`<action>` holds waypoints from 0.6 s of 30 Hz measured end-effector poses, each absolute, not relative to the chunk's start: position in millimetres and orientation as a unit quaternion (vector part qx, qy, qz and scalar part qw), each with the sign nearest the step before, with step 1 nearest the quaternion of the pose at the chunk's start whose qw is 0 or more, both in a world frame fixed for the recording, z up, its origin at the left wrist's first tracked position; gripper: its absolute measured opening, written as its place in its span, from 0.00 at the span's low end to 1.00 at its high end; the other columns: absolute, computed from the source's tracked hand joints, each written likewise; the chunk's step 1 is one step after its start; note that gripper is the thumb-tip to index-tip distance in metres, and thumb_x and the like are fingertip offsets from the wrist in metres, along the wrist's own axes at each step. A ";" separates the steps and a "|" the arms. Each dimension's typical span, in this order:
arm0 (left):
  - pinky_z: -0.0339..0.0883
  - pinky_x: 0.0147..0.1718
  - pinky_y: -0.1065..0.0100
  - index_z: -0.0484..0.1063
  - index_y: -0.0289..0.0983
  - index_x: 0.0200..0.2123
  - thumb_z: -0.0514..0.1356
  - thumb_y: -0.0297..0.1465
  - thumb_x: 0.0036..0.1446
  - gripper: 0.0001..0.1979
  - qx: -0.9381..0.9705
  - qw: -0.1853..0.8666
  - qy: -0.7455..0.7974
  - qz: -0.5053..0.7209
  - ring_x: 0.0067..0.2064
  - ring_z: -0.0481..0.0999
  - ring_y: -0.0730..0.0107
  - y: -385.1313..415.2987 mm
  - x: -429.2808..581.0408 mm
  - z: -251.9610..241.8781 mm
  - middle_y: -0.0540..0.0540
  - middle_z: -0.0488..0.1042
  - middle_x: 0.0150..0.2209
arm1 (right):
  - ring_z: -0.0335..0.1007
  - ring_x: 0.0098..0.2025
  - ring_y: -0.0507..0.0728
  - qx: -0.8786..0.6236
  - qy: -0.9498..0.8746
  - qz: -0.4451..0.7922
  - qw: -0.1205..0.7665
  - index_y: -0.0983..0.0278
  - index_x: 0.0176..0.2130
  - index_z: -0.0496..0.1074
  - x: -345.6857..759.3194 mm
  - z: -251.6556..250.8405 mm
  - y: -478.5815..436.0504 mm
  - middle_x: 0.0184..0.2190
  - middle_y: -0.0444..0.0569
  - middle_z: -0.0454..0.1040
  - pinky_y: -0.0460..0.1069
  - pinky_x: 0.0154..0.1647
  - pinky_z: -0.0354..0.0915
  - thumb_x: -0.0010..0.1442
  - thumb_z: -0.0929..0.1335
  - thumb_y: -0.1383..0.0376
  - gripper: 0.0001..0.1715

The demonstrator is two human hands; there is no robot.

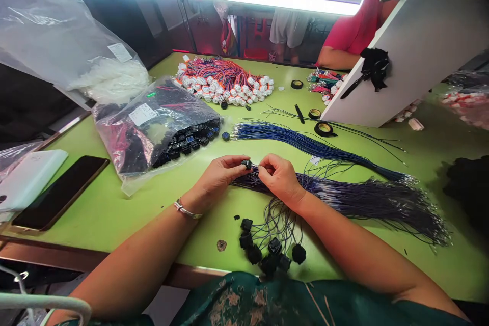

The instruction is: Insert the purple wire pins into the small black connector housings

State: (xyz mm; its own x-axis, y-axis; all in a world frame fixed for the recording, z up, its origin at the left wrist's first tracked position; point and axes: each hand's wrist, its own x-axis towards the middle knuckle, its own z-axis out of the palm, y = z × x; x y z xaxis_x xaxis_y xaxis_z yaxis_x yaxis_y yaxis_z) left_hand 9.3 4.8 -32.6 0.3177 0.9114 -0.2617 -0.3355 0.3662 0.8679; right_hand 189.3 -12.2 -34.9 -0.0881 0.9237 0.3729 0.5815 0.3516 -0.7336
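Observation:
My left hand (225,172) pinches a small black connector housing (246,164) between thumb and fingertips. Close beside it, my right hand (280,175) is closed on the end of a thin wire, whose tip points at the housing; whether it sits inside I cannot tell. Under both hands lies a thick bundle of dark purple wires (367,204) with metal terminals at its right end. Several black connectors with wires attached (274,246) rest near the table's front edge. Behind the hands stretches a blue wire bundle (298,138).
A clear bag of black connectors (187,142) lies left of centre. Behind it is a heap of white connectors with red wires (225,84). Black tape rolls (324,129) sit at the back right. A phone (61,191) lies at left. A white panel (376,61) stands at right; people are beyond.

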 end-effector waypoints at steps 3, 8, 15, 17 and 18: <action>0.70 0.46 0.66 0.79 0.33 0.39 0.71 0.26 0.41 0.17 0.355 0.733 0.399 0.422 0.37 0.80 0.67 4.5 8.5 -29.0 0.43 0.81 0.35 | 0.59 0.24 0.50 -0.525 -0.714 0.206 0.414 0.63 0.24 0.66 188.4 -33.8 -11.9 0.20 0.41 0.66 0.45 0.26 0.54 0.51 0.65 0.70 0.05; 0.69 0.48 0.65 0.79 0.33 0.39 0.70 0.26 0.43 0.16 0.368 0.740 0.386 0.410 0.38 0.80 0.67 5.7 7.5 -28.7 0.42 0.81 0.37 | 0.59 0.24 0.50 -0.520 -0.724 0.205 0.403 0.63 0.24 0.66 186.4 -30.1 -12.8 0.21 0.42 0.67 0.45 0.26 0.54 0.51 0.65 0.69 0.06; 0.69 0.50 0.64 0.80 0.33 0.38 0.70 0.25 0.43 0.15 0.370 0.740 0.392 0.403 0.39 0.80 0.67 7.8 7.0 -29.7 0.43 0.81 0.37 | 0.58 0.24 0.49 -0.525 -0.723 0.214 0.394 0.63 0.25 0.67 185.9 -28.7 -12.9 0.21 0.42 0.67 0.45 0.26 0.53 0.51 0.65 0.69 0.04; 0.68 0.51 0.64 0.79 0.34 0.39 0.70 0.25 0.43 0.15 0.371 0.743 0.388 0.399 0.40 0.80 0.66 7.9 6.5 -29.2 0.42 0.81 0.38 | 0.58 0.24 0.49 -0.527 -0.720 0.222 0.394 0.63 0.25 0.67 186.2 -29.0 -12.6 0.21 0.41 0.67 0.45 0.26 0.53 0.51 0.65 0.69 0.04; 0.68 0.50 0.64 0.79 0.34 0.39 0.70 0.25 0.43 0.15 0.371 0.745 0.388 0.397 0.40 0.80 0.66 7.9 6.3 -29.0 0.42 0.81 0.38 | 0.58 0.24 0.49 -0.529 -0.717 0.227 0.393 0.63 0.25 0.67 186.4 -29.2 -12.4 0.21 0.41 0.67 0.45 0.26 0.53 0.51 0.65 0.69 0.04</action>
